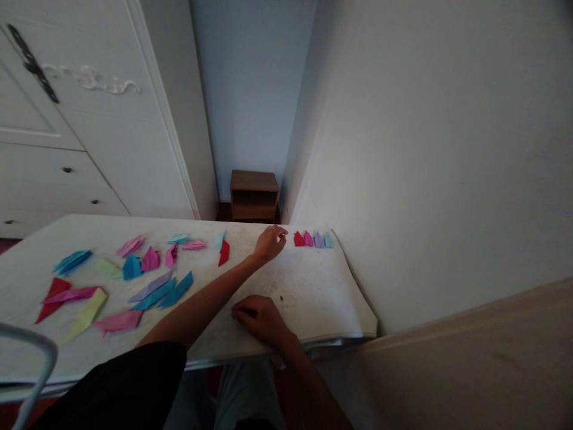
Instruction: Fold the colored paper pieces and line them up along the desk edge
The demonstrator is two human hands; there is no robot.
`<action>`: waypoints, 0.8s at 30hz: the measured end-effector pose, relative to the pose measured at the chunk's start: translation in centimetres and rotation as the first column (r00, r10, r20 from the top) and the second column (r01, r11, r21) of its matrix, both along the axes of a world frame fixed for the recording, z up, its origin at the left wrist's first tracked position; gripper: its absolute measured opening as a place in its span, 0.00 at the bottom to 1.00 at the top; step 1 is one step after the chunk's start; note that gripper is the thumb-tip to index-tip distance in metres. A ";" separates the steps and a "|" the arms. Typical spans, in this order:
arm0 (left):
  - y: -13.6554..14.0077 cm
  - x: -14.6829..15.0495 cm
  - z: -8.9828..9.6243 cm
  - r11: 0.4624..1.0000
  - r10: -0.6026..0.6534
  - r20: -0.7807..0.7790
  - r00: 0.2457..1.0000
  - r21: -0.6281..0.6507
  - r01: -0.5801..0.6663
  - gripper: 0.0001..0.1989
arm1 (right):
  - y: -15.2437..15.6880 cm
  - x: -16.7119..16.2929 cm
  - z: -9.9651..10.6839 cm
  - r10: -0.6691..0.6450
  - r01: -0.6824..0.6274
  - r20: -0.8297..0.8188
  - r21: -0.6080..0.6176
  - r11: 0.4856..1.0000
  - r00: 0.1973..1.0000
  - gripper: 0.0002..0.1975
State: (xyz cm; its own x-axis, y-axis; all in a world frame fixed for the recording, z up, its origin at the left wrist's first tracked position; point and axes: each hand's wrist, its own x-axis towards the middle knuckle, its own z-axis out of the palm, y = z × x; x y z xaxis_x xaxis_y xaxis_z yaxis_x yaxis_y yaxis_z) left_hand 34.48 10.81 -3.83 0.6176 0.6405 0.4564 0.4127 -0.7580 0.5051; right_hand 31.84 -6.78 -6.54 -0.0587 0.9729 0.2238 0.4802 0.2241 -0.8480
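My left hand reaches over the far side of the white-covered table. Its thumb and forefinger are apart, and I see nothing between them. Just to its right stands a short row of folded paper pieces: a red piece, a pink piece, a purple piece and a light blue piece. My right hand rests near the front edge, loosely curled with thumb and forefinger close together; nothing shows in it. Left of my left forearm lie a red folded strip and a pale blue strip.
More folded papers spread over the table's left half, among them a blue stack, a yellow strip and a pink piece. A wall bounds the right side. A white cabinet and a small brown stand are beyond.
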 end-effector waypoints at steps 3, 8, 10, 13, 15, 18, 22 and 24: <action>-1.5 -3.1 1.9 0.999 -0.003 0.005 1.000 -0.036 0.004 0.10 | -0.1 -0.1 0.1 -0.004 0.004 -0.006 0.007 1.000 1.000 0.07; -6.8 -10.6 3.5 0.975 -0.005 0.155 0.988 -0.218 0.039 0.09 | -0.5 -0.1 0.2 -0.022 0.022 0.030 0.000 1.000 0.999 0.08; -9.4 -14.0 3.0 0.952 0.012 0.169 0.985 -0.304 0.041 0.08 | -0.7 -0.1 0.2 -0.020 0.020 0.029 0.000 1.000 0.999 0.09; -12.6 -18.8 1.2 0.950 0.035 0.095 0.995 -0.312 -0.004 0.13 | -0.7 -0.1 0.2 -0.011 0.011 0.014 0.016 1.000 1.000 0.10; -13.9 -21.4 -0.3 0.956 0.029 0.059 0.998 -0.294 -0.010 0.15 | -0.6 -0.2 0.2 -0.020 0.020 0.000 0.019 1.000 1.000 0.09; -14.6 -24.0 -2.0 0.964 0.040 0.053 0.998 -0.265 -0.024 0.16 | -0.4 -0.5 0.2 -0.046 0.046 -0.009 -0.003 0.999 0.999 0.09; -14.4 -25.3 -2.9 0.966 0.079 0.126 0.989 -0.254 -0.045 0.17 | -0.2 -1.6 0.0 -0.052 0.048 0.133 0.033 0.998 0.990 0.10; -14.4 -25.4 -3.1 0.961 0.118 0.168 0.979 -0.266 -0.070 0.17 | 0.1 -2.6 0.1 -0.025 0.011 0.209 0.068 0.998 0.978 0.10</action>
State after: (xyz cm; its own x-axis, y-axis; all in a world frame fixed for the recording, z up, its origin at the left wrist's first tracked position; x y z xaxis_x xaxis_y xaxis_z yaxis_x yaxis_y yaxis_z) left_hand 9.10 -3.55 -6.92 0.4712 0.8021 0.3669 0.3594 -0.5545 0.7506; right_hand 29.29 -6.63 -6.49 -0.0937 0.9576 0.2724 0.6501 0.2661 -0.7117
